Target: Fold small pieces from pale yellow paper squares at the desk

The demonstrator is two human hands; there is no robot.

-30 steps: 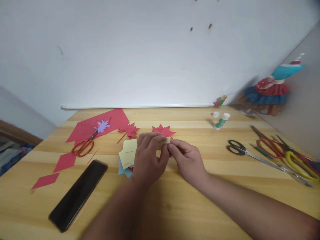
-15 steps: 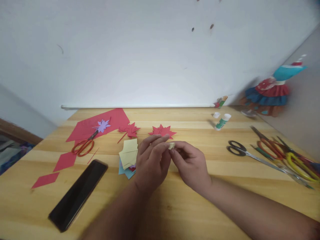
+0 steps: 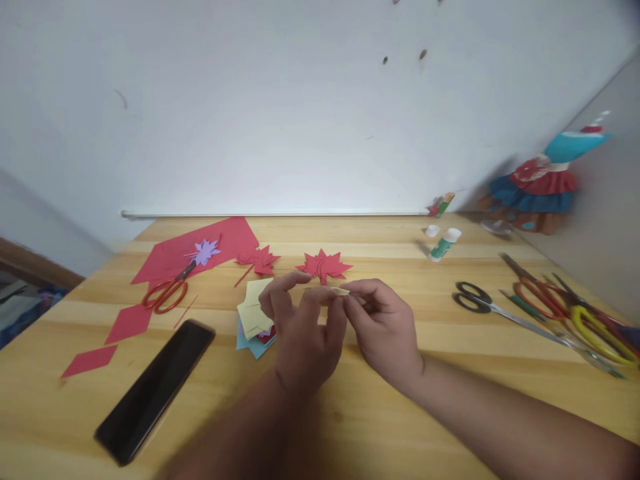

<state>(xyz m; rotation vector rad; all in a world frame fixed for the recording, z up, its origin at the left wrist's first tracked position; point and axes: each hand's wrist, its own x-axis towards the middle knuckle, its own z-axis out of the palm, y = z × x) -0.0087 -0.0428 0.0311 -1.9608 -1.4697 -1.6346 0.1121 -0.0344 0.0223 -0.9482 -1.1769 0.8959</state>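
Observation:
A small piece of pale yellow paper (image 3: pixel 342 291) is pinched between both hands above the middle of the table. My left hand (image 3: pixel 305 327) grips it with thumb and forefinger, its other fingers lifted and curled. My right hand (image 3: pixel 384 323) pinches the paper's right end; the fingers cover most of that end. Just beyond the hands lies a red paper leaf (image 3: pixel 325 263) with pointed lobes. To its left is another red paper leaf (image 3: pixel 263 259). Beside my left hand sits a stack of yellow paper squares (image 3: pixel 256 313), with blue and other coloured paper underneath.
On the left are a black phone (image 3: pixel 156 393), orange-handled scissors (image 3: pixel 167 297), a purple paper leaf (image 3: pixel 206 252) and a red sheet (image 3: pixel 170 253). Black-handled scissors (image 3: pixel 473 298), more scissors (image 3: pixel 540 300) and an uncapped glue stick (image 3: pixel 445 245) stand or lie to the right.
My left hand's outer fingers have lifted and spread left, uncovering more of the red leaf behind. The yellow paper has tilted flatter between the fingertips. My right hand has hardly moved.

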